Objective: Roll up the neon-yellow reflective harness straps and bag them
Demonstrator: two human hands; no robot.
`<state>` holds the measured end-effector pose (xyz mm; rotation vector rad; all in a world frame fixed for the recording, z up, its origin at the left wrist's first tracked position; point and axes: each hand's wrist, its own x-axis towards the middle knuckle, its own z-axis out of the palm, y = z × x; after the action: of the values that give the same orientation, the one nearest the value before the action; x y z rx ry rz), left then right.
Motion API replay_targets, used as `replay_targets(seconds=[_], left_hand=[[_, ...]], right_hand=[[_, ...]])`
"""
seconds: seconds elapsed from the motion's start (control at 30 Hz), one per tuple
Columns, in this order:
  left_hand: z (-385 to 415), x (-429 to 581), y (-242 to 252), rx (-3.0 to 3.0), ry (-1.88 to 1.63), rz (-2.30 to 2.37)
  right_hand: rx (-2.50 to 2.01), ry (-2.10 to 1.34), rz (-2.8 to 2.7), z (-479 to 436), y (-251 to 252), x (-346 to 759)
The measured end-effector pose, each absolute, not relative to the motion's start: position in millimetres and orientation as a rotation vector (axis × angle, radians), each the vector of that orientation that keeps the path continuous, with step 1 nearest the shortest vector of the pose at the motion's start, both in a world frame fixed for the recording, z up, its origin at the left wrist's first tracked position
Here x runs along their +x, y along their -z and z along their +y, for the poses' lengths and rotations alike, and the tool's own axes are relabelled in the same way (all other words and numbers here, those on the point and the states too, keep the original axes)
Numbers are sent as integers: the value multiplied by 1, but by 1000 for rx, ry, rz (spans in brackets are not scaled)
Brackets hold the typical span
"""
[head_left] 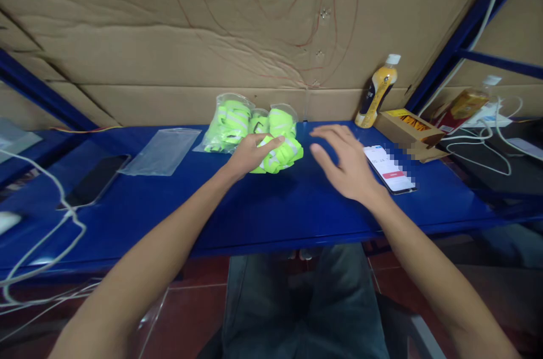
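My left hand (253,154) is closed on a folded bundle of neon yellow-green straps with silvery stripes (285,156), its thumb lying over the top. My right hand (343,162) is to the right of the bundle, fingers apart and holding nothing. Behind the bundle, clear bags with similar yellow-green straps (231,121) stand against the cardboard; another such packed bundle (281,120) is just behind the held one. A flat clear plastic bag (160,151) lies on the blue table (271,217) to the left of my left hand.
At the right are a lit phone (388,167), a yellow-labelled bottle (377,90) and an open cardboard box (409,130). A dark phone (95,181) and white cables (63,200) lie at the left. Cardboard (169,53) walls the back edge.
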<state>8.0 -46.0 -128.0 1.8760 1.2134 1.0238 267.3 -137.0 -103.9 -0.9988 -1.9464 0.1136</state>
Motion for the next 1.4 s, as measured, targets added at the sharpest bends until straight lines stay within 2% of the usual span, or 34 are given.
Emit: replay_targets(seconds=[0.13, 0.23, 0.4, 0.57, 0.73, 0.9, 1.1, 1.27, 1.4], left_hand=[[-48, 13, 128, 1875, -1042, 1206], [-48, 16, 130, 1893, -1040, 1172], [-54, 21, 132, 2066, -1078, 1222], [-65, 23, 128, 2322, -1131, 1212], [-61, 14, 128, 2390, -1285, 1248], [-55, 9, 134, 2503, -1325, 1300], [-67, 21, 140, 2591, -1315, 1242], [-79, 26, 141, 2559, -1408, 1211], [-78, 23, 145, 2631, -1273, 1146]], right_hand=[[-1071, 48, -1853, -185, 128, 332], [-1081, 29, -1866, -210, 154, 349], [-1075, -294, -2011, -203, 166, 307], [-1141, -760, -1748, -149, 152, 237], [-1025, -637, -1800, -97, 142, 213], [-918, -1000, -1778, -68, 139, 217], [-734, -1472, -1398, -72, 145, 215], [-787, -1612, -1219, -83, 153, 215], [-809, -1656, -1179, -89, 152, 211]])
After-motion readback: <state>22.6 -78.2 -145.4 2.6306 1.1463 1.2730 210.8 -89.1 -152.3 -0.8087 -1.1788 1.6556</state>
